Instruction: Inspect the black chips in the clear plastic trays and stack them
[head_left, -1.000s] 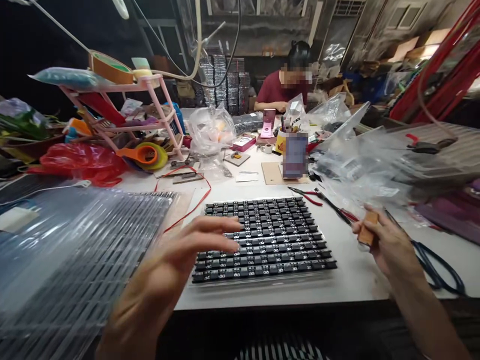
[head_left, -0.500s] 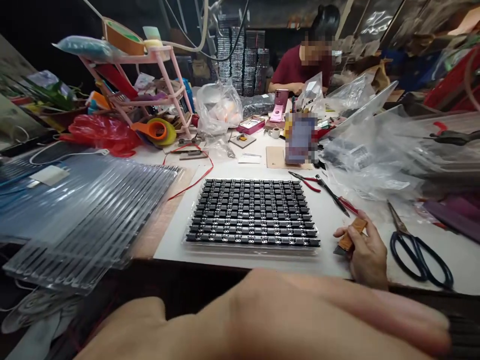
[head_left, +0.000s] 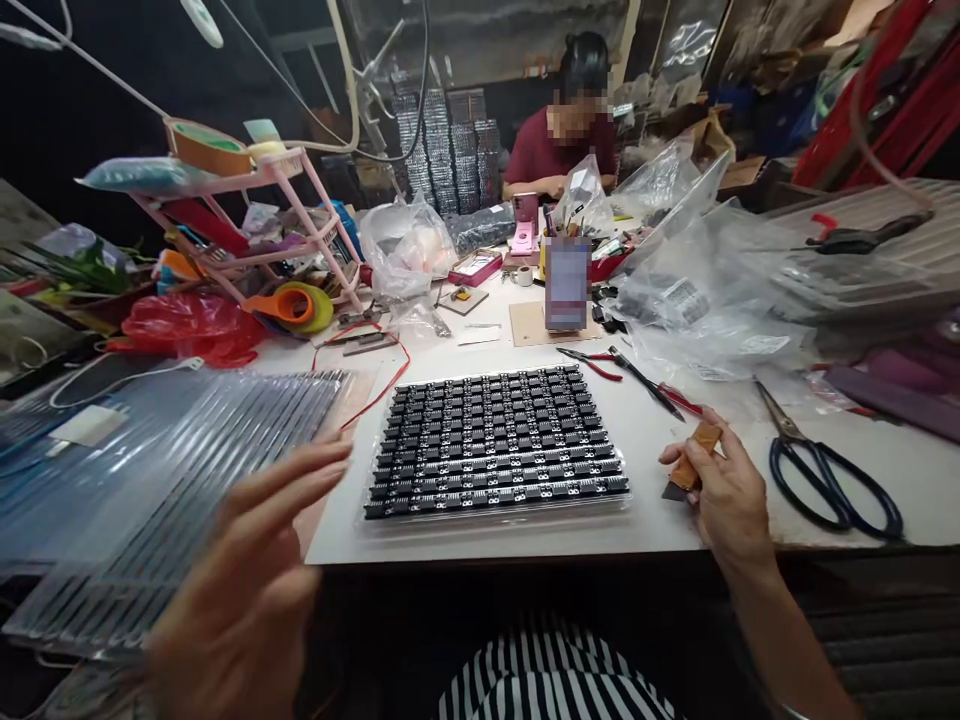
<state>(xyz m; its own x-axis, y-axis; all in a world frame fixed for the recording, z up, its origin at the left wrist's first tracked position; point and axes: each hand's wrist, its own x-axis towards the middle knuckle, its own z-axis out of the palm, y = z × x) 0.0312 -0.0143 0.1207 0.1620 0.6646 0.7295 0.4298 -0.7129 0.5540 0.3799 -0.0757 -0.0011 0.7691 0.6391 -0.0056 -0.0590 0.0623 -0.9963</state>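
My left hand (head_left: 247, 560) is raised at the lower left, fingers stretched out and slightly blurred, with nothing in it. It hovers left of a clear plastic tray (head_left: 491, 522) filled with rows of small black circuit boards (head_left: 495, 440). At the tray's right, my right hand (head_left: 727, 495) grips a short blade wrapped in brown tape (head_left: 697, 455) between thumb and fingers. Its dark tip points down and left, apart from the tray. Large dark-handled scissors (head_left: 832, 480) lie right of that hand. Beyond it are red-handled pliers (head_left: 596, 365) and a dark slim tool with red handles (head_left: 649, 385).
Stacked clear trays (head_left: 187, 470) cover the table's left side. Clear plastic bags (head_left: 697, 300) are heaped at the right. A pink rack (head_left: 315, 220) stands back left, and a phone (head_left: 568, 285) stands behind the tray. A person in a dark red shirt (head_left: 525, 150) sits opposite.
My left arm, which stretched across the bottom foreground, has swung left, and its hand is raised beside the tray. My right hand keeps hold of the blade. The view has shifted somewhat.
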